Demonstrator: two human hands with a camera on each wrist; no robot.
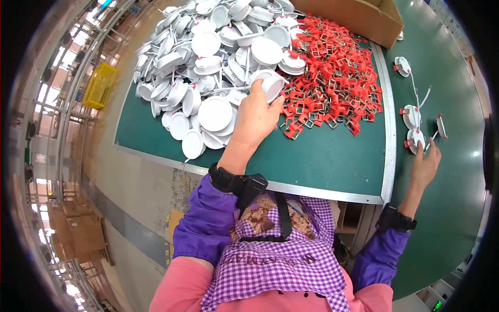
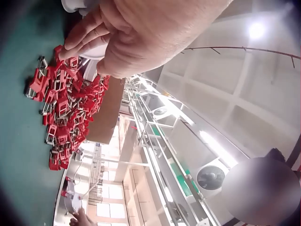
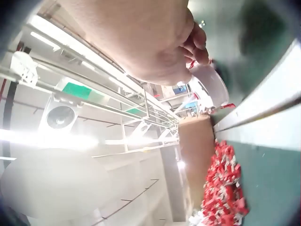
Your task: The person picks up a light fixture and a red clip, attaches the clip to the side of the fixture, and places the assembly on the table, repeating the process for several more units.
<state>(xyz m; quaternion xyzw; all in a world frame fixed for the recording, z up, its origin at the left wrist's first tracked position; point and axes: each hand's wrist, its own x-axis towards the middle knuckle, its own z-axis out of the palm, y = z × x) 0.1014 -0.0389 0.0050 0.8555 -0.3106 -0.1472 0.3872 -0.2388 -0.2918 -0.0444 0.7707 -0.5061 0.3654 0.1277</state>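
Observation:
My left hand (image 1: 255,118) grips a round white downlight (image 1: 273,88) by its rim, thumb and fingers on opposite sides, at the edge of a heap of similar white downlights (image 1: 214,113). Beside it lies a pile of red clips (image 1: 332,78) with metal springs. On the right-hand table, my right hand (image 1: 425,165) has thumb and fingers at the near edge of a white downlight (image 1: 415,139) fitted with red clips. In the right wrist view the fingers (image 3: 200,40) curl at that downlight's (image 3: 210,84) edge.
A cardboard box (image 1: 358,18) stands behind the red clips. More downlights with red clips (image 1: 402,66) lie on the right-hand green table (image 1: 442,229), with white cables. A metal edge strip (image 1: 387,130) runs between the tables. A yellow crate (image 1: 100,86) is at far left.

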